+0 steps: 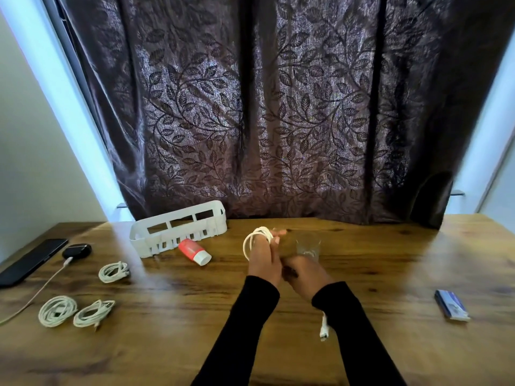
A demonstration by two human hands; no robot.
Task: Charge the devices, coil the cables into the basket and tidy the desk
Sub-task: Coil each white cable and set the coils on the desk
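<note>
A white cable [255, 238] is looped around my left hand [263, 259] above the middle of the wooden desk [376, 260]. My right hand [305, 275] is beside it with curled fingers; the cable's free end with its plug [324, 328] hangs below that wrist. A white slotted basket [178, 228] sits at the back left. Three coiled white cables lie at the left: one [113, 271] nearer the basket, two [57, 310] [93, 313] toward the front. A dark phone [29, 261] and a black earbud case [76, 250] with a cable plugged in lie at far left.
A red and white tube [194, 251] lies in front of the basket. A clear glass [308, 246] stands just beyond my hands. A blue box [451, 305] lies at the right. A dark patterned curtain [264, 107] hangs behind the desk.
</note>
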